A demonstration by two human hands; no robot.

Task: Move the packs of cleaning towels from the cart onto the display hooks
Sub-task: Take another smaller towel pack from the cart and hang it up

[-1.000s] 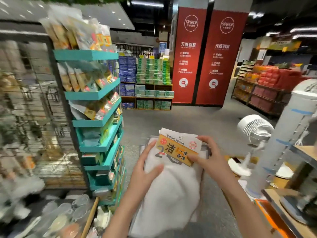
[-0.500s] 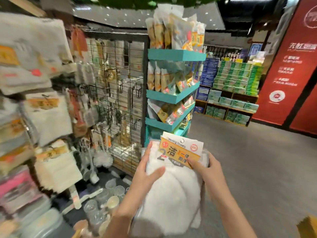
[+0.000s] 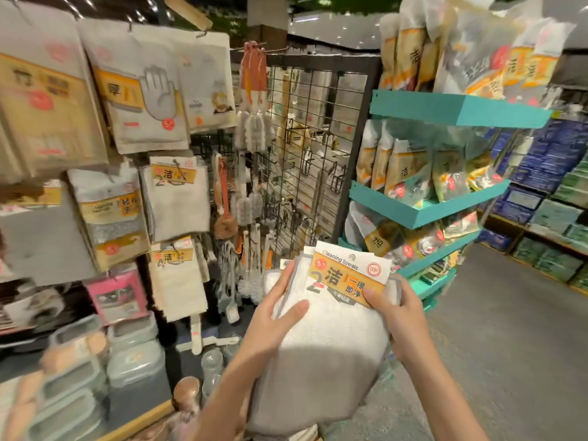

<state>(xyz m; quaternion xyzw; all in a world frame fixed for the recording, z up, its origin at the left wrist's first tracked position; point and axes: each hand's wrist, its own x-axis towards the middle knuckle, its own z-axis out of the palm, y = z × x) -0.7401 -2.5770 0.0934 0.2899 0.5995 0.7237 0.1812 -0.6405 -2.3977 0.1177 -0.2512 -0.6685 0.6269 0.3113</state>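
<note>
I hold a stack of white cleaning towel packs [image 3: 331,351] upright in front of me, with an orange and white header card [image 3: 348,275] on top. My left hand [image 3: 276,316] grips the stack's left side, thumb on the front. My right hand [image 3: 394,303] holds the right side, thumb pressing the card's lower right corner. Matching towel packs [image 3: 178,198] hang on display hooks at the left, and another pack [image 3: 176,281] hangs below. The cart is out of view.
A black wire grid panel [image 3: 305,160] with brushes stands ahead. Teal shelves [image 3: 445,198] with bagged goods are on the right, close to my right hand. Plastic containers [image 3: 133,354] and jars sit low at the left. Grey aisle floor [image 3: 496,345] opens to the right.
My view has swung left from the aisle to the hanging display, which is now closer. Both hands keep the same hold on the towel packs.
</note>
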